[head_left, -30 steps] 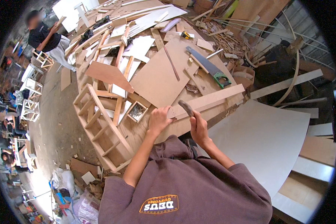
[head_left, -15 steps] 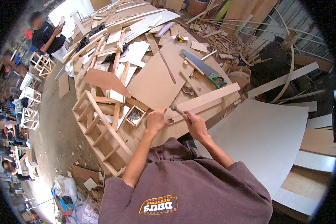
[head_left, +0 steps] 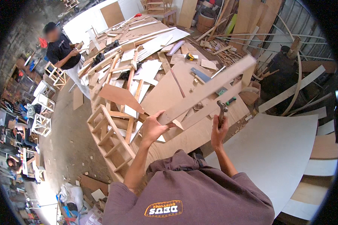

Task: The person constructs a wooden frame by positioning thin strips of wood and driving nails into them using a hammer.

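Note:
My left hand (head_left: 156,127) grips the near end of a long pale wooden board (head_left: 208,86), whose far end is raised over the workbench, with a second plank below it. My right hand (head_left: 219,132) is closed around the handle of a hammer (head_left: 222,108), held head-up to the right of the boards. Behind the raised board lies a green-handled saw (head_left: 199,75), partly hidden. To the left sits a wooden grid frame (head_left: 105,126), with a loose brown panel (head_left: 118,95) above it. A yellow tape measure (head_left: 189,57) lies farther back among offcuts.
Scrap wood and white sheets (head_left: 157,39) cover the bench. A co-worker (head_left: 64,52) stands at the upper left holding something small. A large white sheet (head_left: 266,153) lies at the right. Concrete floor (head_left: 64,135), wooden stools (head_left: 41,123) and other people are at the left.
The board's far end has lifted from the bench. My right hand has moved right with the hammer, away from the board, turning its head upward. The scene has shifted in view.

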The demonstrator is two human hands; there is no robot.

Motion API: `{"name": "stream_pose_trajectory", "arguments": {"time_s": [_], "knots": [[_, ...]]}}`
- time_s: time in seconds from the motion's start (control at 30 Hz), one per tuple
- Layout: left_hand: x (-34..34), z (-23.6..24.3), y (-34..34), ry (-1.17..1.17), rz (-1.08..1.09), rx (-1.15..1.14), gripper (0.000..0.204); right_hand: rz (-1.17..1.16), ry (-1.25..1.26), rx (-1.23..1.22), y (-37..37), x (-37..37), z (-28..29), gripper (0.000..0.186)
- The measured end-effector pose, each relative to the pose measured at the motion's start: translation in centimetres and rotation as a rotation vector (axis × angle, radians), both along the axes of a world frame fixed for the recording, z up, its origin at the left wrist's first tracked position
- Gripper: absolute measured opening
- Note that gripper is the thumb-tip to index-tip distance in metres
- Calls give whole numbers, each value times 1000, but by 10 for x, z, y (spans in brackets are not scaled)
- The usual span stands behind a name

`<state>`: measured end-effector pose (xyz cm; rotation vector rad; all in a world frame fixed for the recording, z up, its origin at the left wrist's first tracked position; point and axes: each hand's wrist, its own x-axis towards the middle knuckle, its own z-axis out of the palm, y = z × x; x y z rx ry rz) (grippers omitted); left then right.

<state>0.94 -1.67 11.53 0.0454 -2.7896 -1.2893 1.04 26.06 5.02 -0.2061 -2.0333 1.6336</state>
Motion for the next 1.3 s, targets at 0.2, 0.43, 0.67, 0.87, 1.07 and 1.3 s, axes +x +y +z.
{"name": "stream_pose_trajectory", "arguments": {"time_s": [0.2,0.43,0.67,0.87,1.07,1.3], "knots": [[3,15,-6,17,36,644,64,36,24,-121,-10,-24,-11,38],[-2,3,2,1,66,1029,45,383,-88,-280,-1,-37,30,51],[-5,-20,13,-39,90,1124,34,346,-11,-187,1,-29,45,34],[-1,-41,22,-73,133,1267,26,336,-67,-82,8,-23,49,36],[-5,-57,28,-33,92,1150,34,244,-127,-128,13,-22,18,38],[-10,-55,36,-76,172,1186,32,177,-123,-164,12,-15,25,35]]}}
